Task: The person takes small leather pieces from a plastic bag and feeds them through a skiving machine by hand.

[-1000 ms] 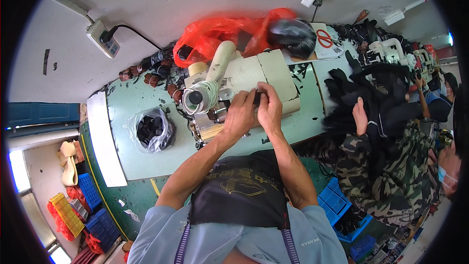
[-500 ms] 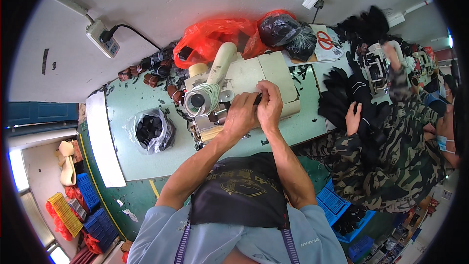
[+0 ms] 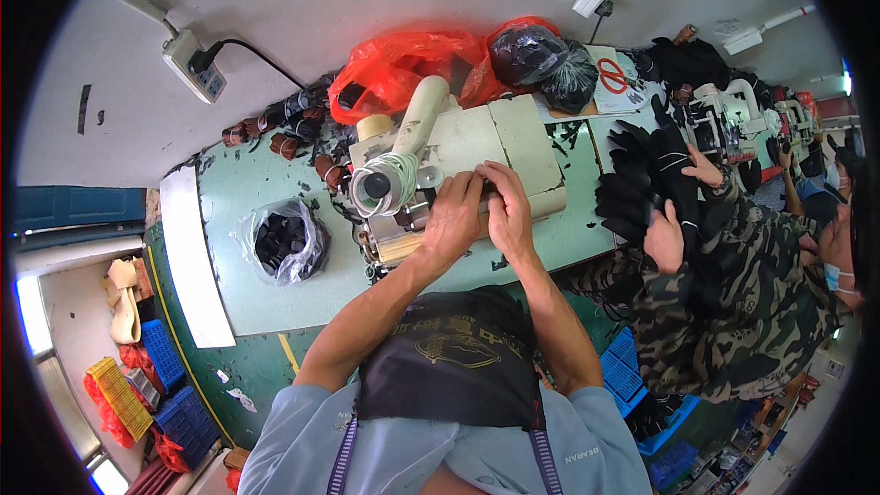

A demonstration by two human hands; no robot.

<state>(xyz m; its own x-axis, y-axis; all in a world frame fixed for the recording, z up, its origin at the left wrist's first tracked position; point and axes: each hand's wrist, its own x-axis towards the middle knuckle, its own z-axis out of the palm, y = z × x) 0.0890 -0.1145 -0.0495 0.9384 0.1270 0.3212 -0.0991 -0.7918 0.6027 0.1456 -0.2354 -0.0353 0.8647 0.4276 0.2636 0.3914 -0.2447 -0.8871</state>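
Observation:
My left hand (image 3: 453,217) and my right hand (image 3: 510,220) meet over the front of a cream sewing machine (image 3: 522,151) on the pale green table. Both have bent fingers drawn together, the fingertips almost touching. Whatever small piece they pinch is mostly hidden by the fingers. Left of my hands, a coil of white cord (image 3: 403,191) hangs around the machine's thick cream tube (image 3: 423,115). Farther left on the table stands a clear plastic bag (image 3: 248,231) with small black pieces (image 3: 282,240) inside.
Red plastic bags (image 3: 403,50) and dark-filled bags (image 3: 527,55) lie behind the machine. Red-handled scissors (image 3: 611,76) rest on papers. Brown and black bundles (image 3: 284,145) line the table's back. At right, a co-worker in camouflage (image 3: 733,298) handles black glove-like pieces (image 3: 632,170).
My right hand has turned flatter, its fingers reaching forward over the machine. The small black piece seen between my fingers is now mostly covered. The co-worker's far hand has come back to the black pieces.

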